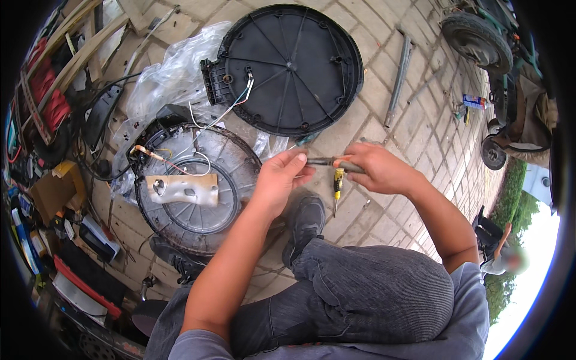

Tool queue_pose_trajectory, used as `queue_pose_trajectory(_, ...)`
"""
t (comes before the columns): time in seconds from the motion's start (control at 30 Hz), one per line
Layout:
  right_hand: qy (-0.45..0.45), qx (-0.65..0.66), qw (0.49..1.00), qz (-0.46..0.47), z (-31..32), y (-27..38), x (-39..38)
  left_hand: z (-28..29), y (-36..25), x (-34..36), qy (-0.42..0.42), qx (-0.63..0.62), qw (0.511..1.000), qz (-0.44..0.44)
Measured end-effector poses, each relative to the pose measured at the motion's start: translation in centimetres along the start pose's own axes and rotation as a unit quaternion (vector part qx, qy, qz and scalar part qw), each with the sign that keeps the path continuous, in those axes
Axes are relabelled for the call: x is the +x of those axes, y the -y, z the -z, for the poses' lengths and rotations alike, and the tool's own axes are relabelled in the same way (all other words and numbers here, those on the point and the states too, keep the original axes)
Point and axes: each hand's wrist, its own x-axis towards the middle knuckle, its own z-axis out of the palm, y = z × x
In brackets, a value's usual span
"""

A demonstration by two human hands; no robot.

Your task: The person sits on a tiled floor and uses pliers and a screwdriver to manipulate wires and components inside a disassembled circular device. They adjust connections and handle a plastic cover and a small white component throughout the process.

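My left hand pinches one end of a dark, rod-like tool between thumb and fingers. My right hand is closed around its other end, where an orange and grey part shows; I cannot make out its kind. Just below, a yellow and black screwdriver points its blade toward me. To the left of my hands lies a round metal cooker body, its heating plate bearing a bent, pale metal sheet. Loose wires run from it to an upturned round black plastic cover.
Clear plastic sheeting lies under the cover. Wood strips, a cardboard box and assorted parts crowd the left side. A metal tube and a spray can lie on the paving at right, near a wheeled vehicle. Another person is farther right.
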Motion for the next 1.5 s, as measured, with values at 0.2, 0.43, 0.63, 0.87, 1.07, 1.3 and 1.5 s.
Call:
queue_pose_trajectory(0.2, -0.146, -0.316, 0.937, 0.035, 0.6, 0.3, -0.5, 1.0, 0.5, -0.1, -0.041, 0.148, 0.987, 0.044)
queue_pose_trajectory(0.43, -0.206, -0.391, 0.896, -0.042, -0.3, -4.3, 4.6, 1.7, 4.7, 0.4, -0.020, 0.523, 0.813, -0.256)
queue_pose_trajectory(0.63, -0.219, -0.423, 0.879, -0.013, -1.0, -5.6, 6.4, 1.4, 3.1, -0.5, -0.004, 0.442, 0.893, -0.091)
queue_pose_trajectory(0.87, -0.244, -0.440, 0.864, 0.024, -0.9, -5.6, 6.9, 1.3, 3.3, -0.4, 0.005, 0.417, 0.904, -0.097)
queue_pose_trajectory(1.07, -0.209, -0.420, 0.883, 0.008, -0.6, -5.4, 6.8, 1.3, 3.4, -0.2, 0.001, 0.396, 0.910, -0.125)
queue_pose_trajectory(1.3, -0.093, -0.143, 0.985, -0.008, 1.2, -1.4, 2.4, -0.2, 0.5, -0.2, -0.075, 0.028, 0.996, -0.030)
queue_pose_trajectory(1.5, -0.078, -0.256, 0.961, 0.065, 0.4, 1.6, 0.3, 0.9, 1.2, 0.1, -0.039, -0.018, 0.998, 0.055)
